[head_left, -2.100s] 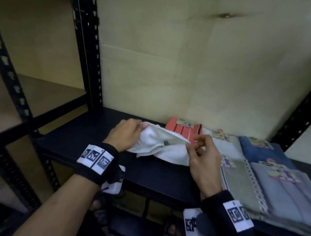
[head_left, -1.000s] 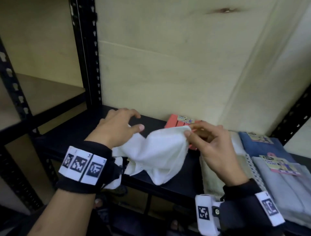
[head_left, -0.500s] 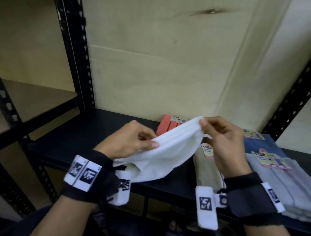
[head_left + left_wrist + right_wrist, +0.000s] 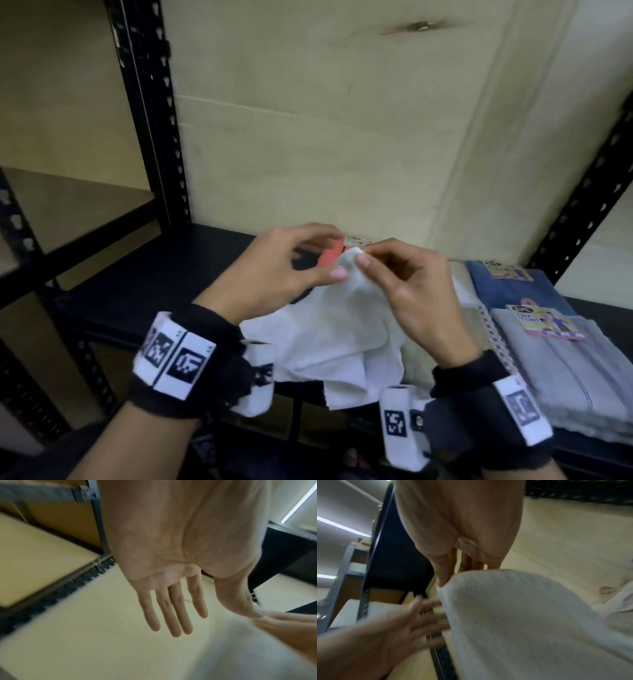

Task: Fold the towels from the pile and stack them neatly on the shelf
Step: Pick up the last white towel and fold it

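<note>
A white towel [image 4: 335, 329] hangs crumpled between my hands over the front edge of the black shelf [image 4: 164, 281]. My right hand [image 4: 364, 260] pinches its top corner between thumb and fingertips; in the right wrist view the right hand [image 4: 447, 577] holds the edge of the towel [image 4: 522, 622]. My left hand [image 4: 308, 270] is just left of that corner, fingers extended and loosely spread, its thumb tip touching the cloth. The left wrist view shows the left hand [image 4: 171, 608] with straight fingers holding nothing.
A folded red towel [image 4: 330, 255] lies behind my hands against the wooden back wall. Folded towels lie at the right: beige [image 4: 472, 298], blue [image 4: 534, 291] and grey [image 4: 565, 370]. Black uprights [image 4: 150, 113] [image 4: 582, 195] frame the bay.
My left hand has let go of the towel's edge and opened. My right hand has carried the pinched corner left, close to the left hand, and the cloth now sags lower.
</note>
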